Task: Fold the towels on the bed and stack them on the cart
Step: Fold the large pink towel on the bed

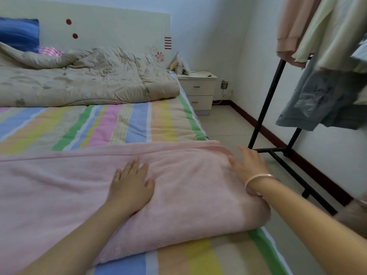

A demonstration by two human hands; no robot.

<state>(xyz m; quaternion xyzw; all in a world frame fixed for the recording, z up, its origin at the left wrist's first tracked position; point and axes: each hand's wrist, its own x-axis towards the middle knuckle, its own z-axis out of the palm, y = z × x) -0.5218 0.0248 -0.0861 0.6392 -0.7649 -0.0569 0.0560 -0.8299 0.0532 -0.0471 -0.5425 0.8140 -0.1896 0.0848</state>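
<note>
Pressing flat on the towel with the left hand, fingers straight and slightly spread, gripping nothing. Resting the right hand open as well, palm against the towel's rounded fold at the bed's right side, fingertips reaching out past the edge; thin bangle at the wrist. No pinch anywhere, only flat palms.

Probably mid-fold: smoothing down a first doubling, with a second layer showing along the far hem. Far from done, with no finished stack and no cart in view. Next, most likely: take hold of the corners at one end, carry them across to halve again, keep the edges matched, press out the bulge.

Pink terry, thick and napped, swelling rather than creasing at the fold; apt to sag if lifted by one corner. Spread across the near part of the bed, striped in pastels, lightly quilted. Beyond, a crumpled beige quilt, puffy. To the right, a black metal rack of thin straight bars, hung with limp clothes.
</note>
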